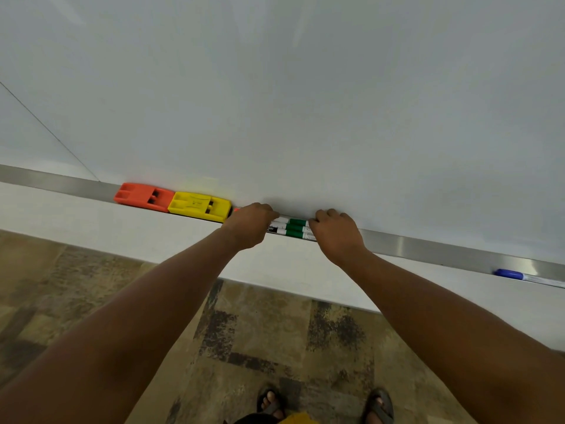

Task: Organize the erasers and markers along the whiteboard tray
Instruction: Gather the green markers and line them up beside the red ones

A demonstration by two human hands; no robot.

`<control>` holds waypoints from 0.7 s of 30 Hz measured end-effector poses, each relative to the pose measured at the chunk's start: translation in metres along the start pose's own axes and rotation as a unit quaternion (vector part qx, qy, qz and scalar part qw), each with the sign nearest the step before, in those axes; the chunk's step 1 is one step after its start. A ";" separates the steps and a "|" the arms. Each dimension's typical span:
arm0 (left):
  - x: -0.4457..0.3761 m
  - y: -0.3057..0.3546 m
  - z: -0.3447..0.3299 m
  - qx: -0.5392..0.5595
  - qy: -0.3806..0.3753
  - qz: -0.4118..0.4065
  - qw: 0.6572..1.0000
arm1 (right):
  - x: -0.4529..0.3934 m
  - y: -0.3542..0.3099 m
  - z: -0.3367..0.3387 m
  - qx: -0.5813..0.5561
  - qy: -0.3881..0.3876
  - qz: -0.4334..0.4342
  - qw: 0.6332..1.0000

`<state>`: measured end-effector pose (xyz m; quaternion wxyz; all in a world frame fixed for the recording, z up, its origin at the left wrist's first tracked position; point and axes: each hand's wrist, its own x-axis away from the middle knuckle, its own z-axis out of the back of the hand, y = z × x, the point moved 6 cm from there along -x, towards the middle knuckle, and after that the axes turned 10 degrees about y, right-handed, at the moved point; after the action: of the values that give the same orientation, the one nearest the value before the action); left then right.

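Observation:
A metal whiteboard tray (428,247) runs across the view below the whiteboard. An orange eraser (139,196) and a yellow eraser (198,206) sit end to end on its left part. Right of them lie three green-capped markers (293,229) side by side. My left hand (249,224) covers their left ends with its fingers curled over them. My right hand (334,235) rests on their right ends. A small red tip (236,209) shows between the yellow eraser and my left hand. A blue-capped marker (519,275) lies alone far right on the tray.
The whiteboard (290,102) fills the upper view. Bare tray shows between my right hand and the blue marker. Below is a white wall strip (91,228), then patterned floor (275,332) with my sandalled feet at the bottom edge.

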<state>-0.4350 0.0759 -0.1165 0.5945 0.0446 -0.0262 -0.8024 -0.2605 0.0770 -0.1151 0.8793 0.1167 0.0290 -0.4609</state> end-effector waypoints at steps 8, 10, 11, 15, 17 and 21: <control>-0.004 0.003 -0.001 0.001 -0.012 -0.009 1.000 | 0.005 0.009 0.004 -0.090 0.015 -0.018 0.996; -0.004 0.005 0.000 0.000 -0.014 -0.011 1.000 | 0.008 0.014 0.006 -0.112 0.021 -0.038 0.993; -0.005 0.006 0.000 0.000 -0.014 -0.014 1.000 | 0.010 0.018 0.006 -0.119 0.024 -0.053 0.991; -0.007 0.014 0.003 0.010 0.004 -0.024 1.000 | 0.025 0.043 0.004 -0.149 0.050 -0.151 0.976; -0.009 0.023 0.004 0.038 0.014 -0.031 0.999 | 0.033 0.056 -0.002 -0.183 0.049 -0.215 0.958; -0.014 0.046 0.005 0.078 0.011 -0.053 0.995 | 0.042 0.071 -0.016 -0.259 0.003 -0.347 0.902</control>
<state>-0.3881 0.0755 -0.1067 0.5459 0.1015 -0.0798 -0.8278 -0.1771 0.0861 -0.1241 0.6631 -0.1308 0.1886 -0.7125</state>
